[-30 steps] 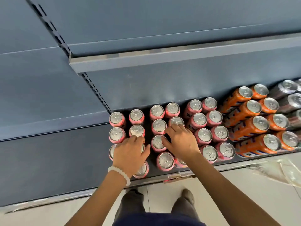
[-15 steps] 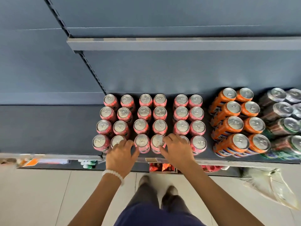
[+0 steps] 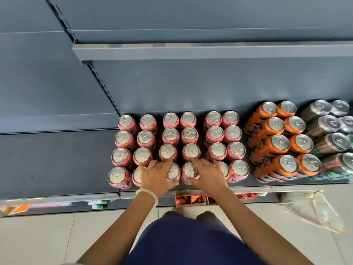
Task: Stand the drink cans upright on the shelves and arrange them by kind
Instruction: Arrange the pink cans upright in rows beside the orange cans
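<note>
Head view: left hand [image 3: 155, 176] and right hand [image 3: 208, 175], fingers spread, each cupped a pink can [image 3: 191, 172] at the shelf [image 3: 57, 161] front edge.

On the dark shelf [image 3: 57, 161] the pink cans [image 3: 189, 134] stand upright in rows, the orange cans [image 3: 277, 142] beside them on the right, then the brown and green cans [image 3: 332, 138]. The left hand [image 3: 155, 175], with a white bracelet [image 3: 148, 194], lies over a front pink can [image 3: 173, 172]. The right hand [image 3: 209, 174] grips the next front can [image 3: 191, 172] from the side.
</note>
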